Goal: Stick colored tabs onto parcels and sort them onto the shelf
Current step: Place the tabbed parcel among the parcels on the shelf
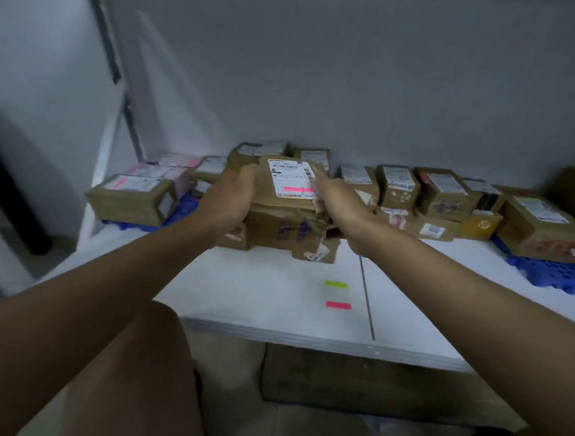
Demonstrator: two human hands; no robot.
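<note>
A brown cardboard parcel (288, 185) with a white label and a pink tab (294, 189) stuck on it is held up between both hands above the white shelf board. My left hand (228, 205) grips its left side. My right hand (340, 205) grips its right edge. Under it lie more brown parcels (280, 229). A green tab (336, 284) and a pink tab (338, 305) lie loose on the white board (266, 294) in front.
Parcels with pink tabs (132, 198) sit at the left on a blue tray. A row of several brown parcels (443, 197) runs to the right, where another blue tray (552, 272) shows. A cardboard box (352, 376) stands under the board.
</note>
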